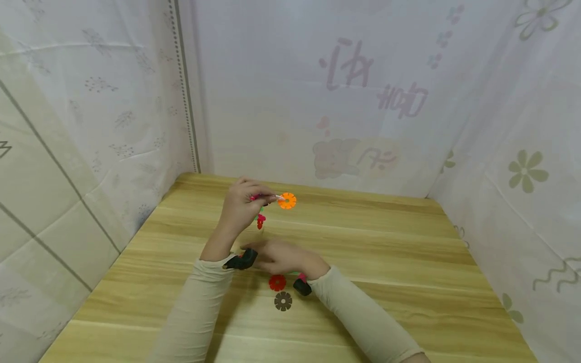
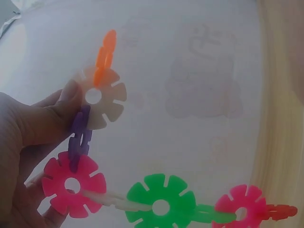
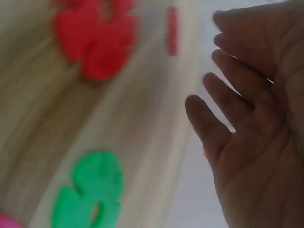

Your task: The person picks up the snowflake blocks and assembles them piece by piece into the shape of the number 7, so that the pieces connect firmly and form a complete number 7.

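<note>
My left hand (image 1: 239, 205) is raised over the back part of the table. It pinches a chain of slotted plastic flower discs, gripping near a white disc (image 2: 114, 97) and a purple disc (image 2: 78, 135). An orange disc (image 1: 290, 205) tops the chain. Below come a pink disc (image 2: 92, 180), another white one, a green disc (image 2: 175, 194), and further green, pink and red discs hanging off. My right hand (image 1: 283, 256) hovers lower and nearer, its fingers spread and holding nothing in the right wrist view. Beneath it lie a red disc (image 3: 76, 33) and a green disc (image 3: 97, 173).
On the wooden table (image 1: 386, 312), a red disc (image 1: 271, 283) and a dark grey disc (image 1: 277, 301) lie by the right forearm. A pink piece (image 1: 302, 277) is partly covered by the right wrist. Patterned cloth walls (image 1: 272, 101) enclose the back and sides.
</note>
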